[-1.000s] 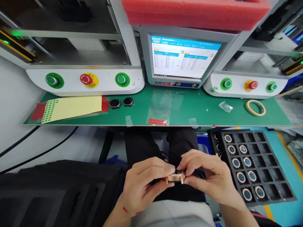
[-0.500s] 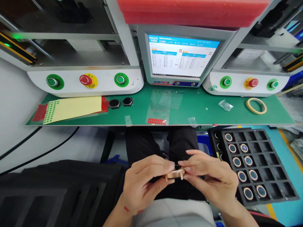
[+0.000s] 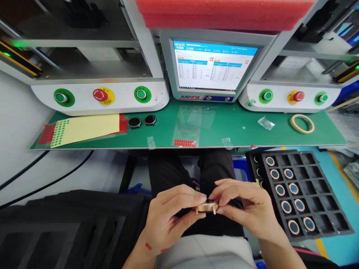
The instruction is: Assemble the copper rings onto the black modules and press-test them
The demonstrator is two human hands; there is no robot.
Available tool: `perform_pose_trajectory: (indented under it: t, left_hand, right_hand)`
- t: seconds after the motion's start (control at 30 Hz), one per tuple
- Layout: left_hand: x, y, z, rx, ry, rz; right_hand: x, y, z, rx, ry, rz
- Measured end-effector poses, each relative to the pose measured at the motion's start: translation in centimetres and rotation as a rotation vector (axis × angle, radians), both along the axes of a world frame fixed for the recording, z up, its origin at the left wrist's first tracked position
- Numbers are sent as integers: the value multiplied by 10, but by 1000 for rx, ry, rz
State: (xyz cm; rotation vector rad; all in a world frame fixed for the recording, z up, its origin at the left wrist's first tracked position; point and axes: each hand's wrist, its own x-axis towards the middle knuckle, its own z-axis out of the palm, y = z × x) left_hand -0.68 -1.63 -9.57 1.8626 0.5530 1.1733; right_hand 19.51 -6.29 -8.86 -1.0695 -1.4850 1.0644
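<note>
Gold watch case (image 3: pixel 206 207) sits over the lap (image 3: pixel 217 170); black trays (image 3: pixel 84 203) stack at left, a gridded tray (image 3: pixel 310 186) at right holds nine gold-rimmed discs (image 3: pixel 286 206) in its two leftmost columns, and left hand (image 3: pixel 169 213) and right hand (image 3: pixel 248 203) pinch the case.

One held watch (image 3: pixel 206 207), nine upper-tray watches (image 3: pixel 293 188), two dark watches (image 3: pixel 135 123)

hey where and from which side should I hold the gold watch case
Probably the side edges of the case, coming from left and right, as the left hand and right hand do: two lugs jut on the wearer's side, so a side pinch should avoid them.
</note>
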Motion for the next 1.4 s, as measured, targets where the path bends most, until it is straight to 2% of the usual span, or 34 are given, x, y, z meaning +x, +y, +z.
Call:
perform_pose_trajectory:
  t: [0.13,0.37,0.47,0.63,0.8,0.93,1.0,1.07,1.17,1.27,1.4]
  left_hand:
    - [1,0,1,1,-1,-2]
    - [3,-1,-1,21,-31,52]
    - [4,-1,-1,27,-45,60]
    - [4,-5,-4,5,-43,81]
    - [8,-15,-11,-36,13,226]
    - [14,-14,-14,-163,-41,477]
    - [18,-9,-14,-228,-145,611]
    - [22,-4,-13,-257,-207,663]
    - [27,-3,-14,-248,-199,673]
    - [28,-9,-13,-190,-143,680]
    - [25,-14,-7,-102,-62,640]
  right_hand:
    - [1,-3,-4,7,2,68]
    - [-11,-10,-14,165,15,-146]
    - [-12,-10,-11,265,-64,-165]
    - [-12,-12,-7,280,-119,-171]
    - [-16,-8,-2,302,-274,-303]
    - [-19,-11,-3,322,-307,-314]
    - [-25,-14,-5,280,-215,-290]
    - [-36,-17,-7,187,-43,-239]
    - [-54,-16,-7,-54,194,-160]
    - [-65,-11,-6,-319,327,-53]
    - [-67,-6,-9,-482,492,64]
